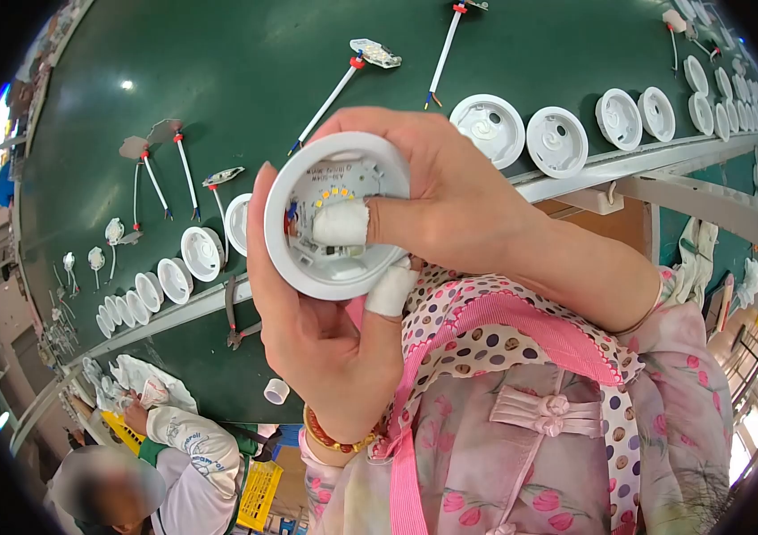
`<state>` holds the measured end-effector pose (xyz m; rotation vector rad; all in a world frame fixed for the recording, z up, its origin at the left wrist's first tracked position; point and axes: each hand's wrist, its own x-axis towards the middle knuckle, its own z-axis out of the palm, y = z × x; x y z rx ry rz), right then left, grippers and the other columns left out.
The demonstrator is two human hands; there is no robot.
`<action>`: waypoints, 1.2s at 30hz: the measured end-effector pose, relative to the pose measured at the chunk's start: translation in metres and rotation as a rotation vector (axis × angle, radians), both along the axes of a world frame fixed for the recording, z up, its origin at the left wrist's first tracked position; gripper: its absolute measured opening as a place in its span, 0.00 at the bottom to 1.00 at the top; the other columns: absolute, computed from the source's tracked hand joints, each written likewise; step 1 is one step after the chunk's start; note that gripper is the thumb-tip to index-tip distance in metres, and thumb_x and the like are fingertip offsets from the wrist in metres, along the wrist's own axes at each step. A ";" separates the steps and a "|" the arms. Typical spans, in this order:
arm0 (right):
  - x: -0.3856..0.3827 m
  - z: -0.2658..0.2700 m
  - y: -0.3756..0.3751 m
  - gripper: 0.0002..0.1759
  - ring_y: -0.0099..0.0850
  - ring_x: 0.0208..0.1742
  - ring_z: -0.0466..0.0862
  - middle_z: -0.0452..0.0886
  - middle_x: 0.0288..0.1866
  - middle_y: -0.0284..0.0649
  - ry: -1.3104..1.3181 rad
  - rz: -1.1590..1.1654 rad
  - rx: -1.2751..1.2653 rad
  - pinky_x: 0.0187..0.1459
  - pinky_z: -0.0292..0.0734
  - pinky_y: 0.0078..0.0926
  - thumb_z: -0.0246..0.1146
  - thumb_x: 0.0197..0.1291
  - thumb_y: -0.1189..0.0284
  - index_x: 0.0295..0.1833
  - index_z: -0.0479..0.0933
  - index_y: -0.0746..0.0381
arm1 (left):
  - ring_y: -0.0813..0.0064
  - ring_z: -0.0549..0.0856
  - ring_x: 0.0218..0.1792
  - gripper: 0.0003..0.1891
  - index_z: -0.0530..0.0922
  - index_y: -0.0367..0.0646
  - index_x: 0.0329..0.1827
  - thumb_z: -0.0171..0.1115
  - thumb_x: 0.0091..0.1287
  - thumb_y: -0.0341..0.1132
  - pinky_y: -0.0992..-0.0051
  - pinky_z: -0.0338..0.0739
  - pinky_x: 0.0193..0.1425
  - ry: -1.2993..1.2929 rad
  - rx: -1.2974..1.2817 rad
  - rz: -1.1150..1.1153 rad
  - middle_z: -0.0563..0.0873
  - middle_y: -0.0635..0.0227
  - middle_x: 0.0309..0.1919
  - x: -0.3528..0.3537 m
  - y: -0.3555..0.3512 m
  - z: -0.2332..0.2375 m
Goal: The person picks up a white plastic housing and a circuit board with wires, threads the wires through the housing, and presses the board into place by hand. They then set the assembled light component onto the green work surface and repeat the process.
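Observation:
Both hands hold a white round lamp housing up before my chest, its open side facing me. Inside it sits a printed LED board with small yellow chips. My left hand wraps the housing from the left and below, its taped thumb near the lower right rim. From the right, my right hand grips the rim, and its thumb, wrapped in white tape, presses on the board. A bit of red and blue shows at the board's left edge; the wire behind is hidden.
White housings line the green table's near edge on both sides. LED boards with white wires lie beyond them. Pliers and a tape roll lie nearer me. A co-worker sits at lower left.

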<state>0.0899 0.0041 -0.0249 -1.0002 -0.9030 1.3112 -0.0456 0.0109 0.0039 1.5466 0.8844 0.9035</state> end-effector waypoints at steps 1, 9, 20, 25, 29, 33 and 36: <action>0.000 -0.001 0.002 0.16 0.20 0.43 0.78 0.80 0.41 0.35 0.010 0.017 -0.004 0.47 0.74 0.21 0.65 0.52 0.76 0.48 0.74 0.66 | 0.64 0.72 0.60 0.43 0.50 0.30 0.70 0.64 0.51 0.17 0.70 0.73 0.60 0.018 0.008 0.003 0.66 0.52 0.62 -0.001 0.000 -0.001; 0.014 -0.002 0.000 0.28 0.27 0.49 0.79 0.78 0.51 0.40 0.292 0.066 -0.125 0.49 0.75 0.25 0.58 0.59 0.60 0.60 0.68 0.66 | 0.62 0.79 0.52 0.41 0.53 0.30 0.66 0.64 0.49 0.16 0.69 0.84 0.46 -0.102 -0.310 0.042 0.71 0.51 0.56 -0.005 0.017 0.001; 0.023 0.004 0.000 0.21 0.20 0.44 0.79 0.81 0.41 0.34 -0.280 0.115 0.098 0.42 0.75 0.19 0.66 0.51 0.74 0.52 0.73 0.64 | 0.67 0.72 0.60 0.47 0.52 0.35 0.70 0.69 0.45 0.20 0.70 0.76 0.58 -0.016 -0.091 -0.147 0.66 0.58 0.63 -0.008 0.013 -0.002; 0.019 0.009 0.000 0.14 0.19 0.39 0.79 0.81 0.37 0.34 -0.375 0.163 0.013 0.39 0.74 0.21 0.65 0.49 0.75 0.43 0.74 0.63 | 0.68 0.72 0.60 0.51 0.53 0.37 0.70 0.72 0.40 0.22 0.70 0.71 0.61 0.178 0.082 -0.202 0.64 0.60 0.65 -0.011 0.012 -0.002; 0.009 0.004 -0.003 0.11 0.20 0.37 0.78 0.79 0.34 0.33 -0.355 0.062 0.084 0.39 0.73 0.22 0.65 0.49 0.75 0.39 0.74 0.63 | 0.68 0.73 0.59 0.50 0.55 0.36 0.69 0.74 0.39 0.24 0.70 0.68 0.62 0.271 0.124 -0.172 0.66 0.60 0.63 -0.012 0.011 -0.002; 0.008 0.014 -0.010 0.12 0.20 0.38 0.78 0.79 0.34 0.33 -0.196 0.129 0.035 0.40 0.72 0.20 0.66 0.49 0.74 0.41 0.74 0.63 | 0.68 0.73 0.59 0.48 0.58 0.35 0.67 0.76 0.39 0.26 0.70 0.68 0.62 0.213 0.263 -0.169 0.69 0.58 0.61 -0.016 0.002 0.001; 0.000 0.017 -0.012 0.13 0.19 0.39 0.77 0.79 0.36 0.32 -0.092 0.107 0.030 0.41 0.72 0.19 0.66 0.49 0.75 0.42 0.75 0.63 | 0.65 0.77 0.55 0.46 0.60 0.33 0.65 0.75 0.40 0.26 0.70 0.72 0.58 0.215 0.347 -0.151 0.72 0.54 0.57 -0.018 -0.001 0.004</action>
